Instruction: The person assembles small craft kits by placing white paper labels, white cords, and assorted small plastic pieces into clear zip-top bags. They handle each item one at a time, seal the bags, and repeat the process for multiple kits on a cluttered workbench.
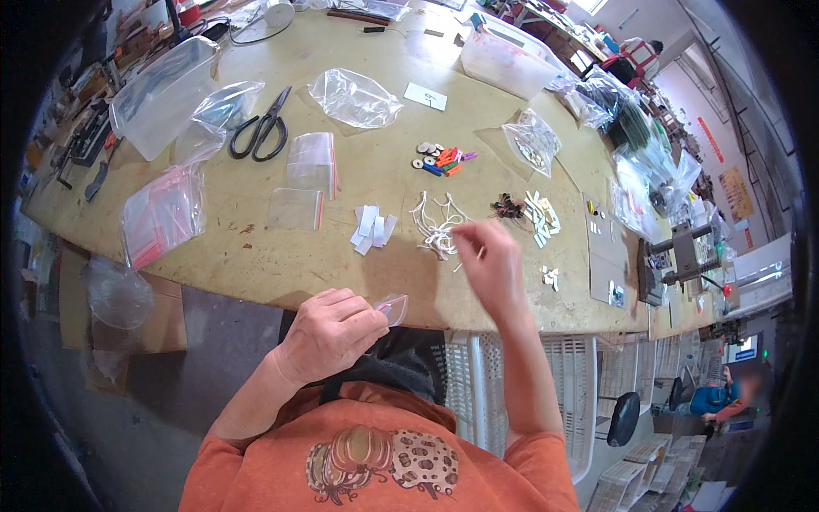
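Near the table's front edge, my left hand (335, 328) is closed on a small clear plastic bag (395, 309), whose free end sticks out past the fingers. Something pinkish shows on the bag; its contents cannot be made out. My right hand (492, 266) is raised at the right side of a tangle of white cords (437, 235), fingers pinched together. A short white strand, seemingly a cord, shows at the fingers. Left of the cords lie several white paper slips (372, 229). Beyond them sits a heap of small coloured pieces (447, 162) with round metal discs.
Zip bags (312, 162), black-handled scissors (263, 132) and a clear plastic bin (162, 98) lie to the left. Rightward are dark small parts (508, 206), white sticks (543, 217), white bits (549, 277) and a hand press (682, 260). A second bin (508, 64) stands at the back.
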`<state>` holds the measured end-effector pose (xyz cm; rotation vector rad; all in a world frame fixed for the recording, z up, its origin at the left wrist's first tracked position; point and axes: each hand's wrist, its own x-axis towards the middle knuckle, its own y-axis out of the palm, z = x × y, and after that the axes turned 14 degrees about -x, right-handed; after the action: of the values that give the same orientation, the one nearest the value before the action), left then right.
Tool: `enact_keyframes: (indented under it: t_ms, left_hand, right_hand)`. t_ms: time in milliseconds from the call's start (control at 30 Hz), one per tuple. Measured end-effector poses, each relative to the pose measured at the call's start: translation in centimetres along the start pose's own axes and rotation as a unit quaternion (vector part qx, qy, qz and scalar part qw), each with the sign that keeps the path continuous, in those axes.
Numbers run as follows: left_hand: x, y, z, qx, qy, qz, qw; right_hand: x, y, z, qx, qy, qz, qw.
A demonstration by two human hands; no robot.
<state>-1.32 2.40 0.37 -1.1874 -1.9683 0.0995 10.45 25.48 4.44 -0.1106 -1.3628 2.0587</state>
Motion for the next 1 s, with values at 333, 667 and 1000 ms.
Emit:
enact_keyframes:
  t_ms: [333, 667, 1000]
  left_hand:
    - [-0.5, 0.0, 0.0, -0.028, -0.02, -0.017, 0.999]
    - [0.2, -0.2, 0.7, -0.025, -0.001, -0.034, 0.999]
    - [0.1, 0.7, -0.1, 0.014, 0.015, -0.057, 0.998]
  right_hand:
    - [9.2, 5.5, -8.3, -0.054, 0.107, 0.072, 0.99]
    - [-1.0, -1.7, 2.8, 0.385, 0.106, 0.111, 0.91]
    - [-7.2, 0.9, 4.8, 0.036, -0.217, 0.026, 0.975]
